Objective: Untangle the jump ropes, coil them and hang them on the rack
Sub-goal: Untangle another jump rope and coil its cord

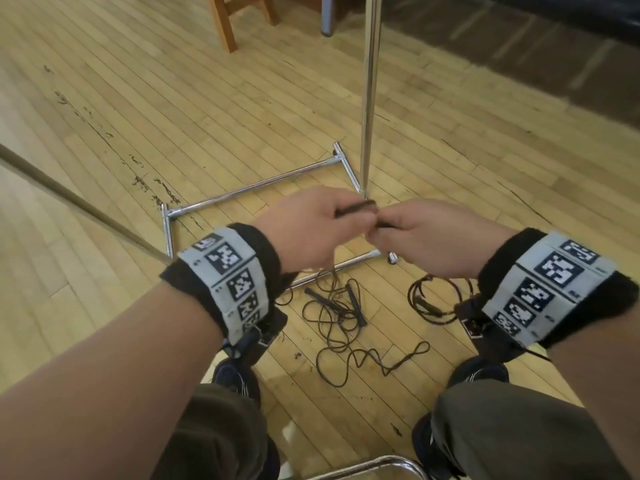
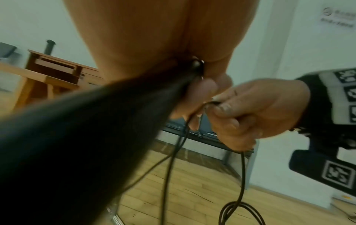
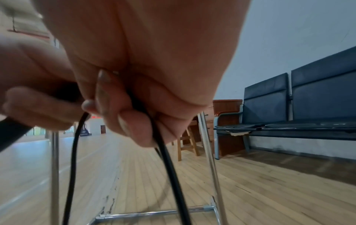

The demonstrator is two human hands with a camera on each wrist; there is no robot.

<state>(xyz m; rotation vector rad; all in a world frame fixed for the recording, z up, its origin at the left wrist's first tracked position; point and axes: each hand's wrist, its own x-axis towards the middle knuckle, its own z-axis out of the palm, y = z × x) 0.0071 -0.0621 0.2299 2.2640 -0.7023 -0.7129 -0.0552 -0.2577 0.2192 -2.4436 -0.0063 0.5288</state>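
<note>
My left hand [image 1: 322,226] grips the black handles [image 1: 356,206] of a jump rope, which loom large and blurred in the left wrist view [image 2: 92,137]. Right beside it, my right hand [image 1: 398,230] pinches that rope's thin black cord [image 3: 167,159], fingers curled round it [image 2: 248,109]. The cord hangs down in loops towards the floor [image 2: 169,167]. Below my hands, a loose tangle of dark ropes with black handles [image 1: 337,317] lies on the wooden floor. A coiled brown rope [image 1: 433,301] lies to its right. The chrome rack's base [image 1: 256,184] and upright pole [image 1: 369,98] stand just beyond my hands.
Wooden chair legs [image 1: 227,26] stand at the back, and a dark bench [image 3: 308,106] lines the right wall. A slanted rod [image 1: 69,199] crosses the left side. A chrome tube [image 1: 381,462] curves between my knees; my shoes [image 1: 235,375] flank the tangle.
</note>
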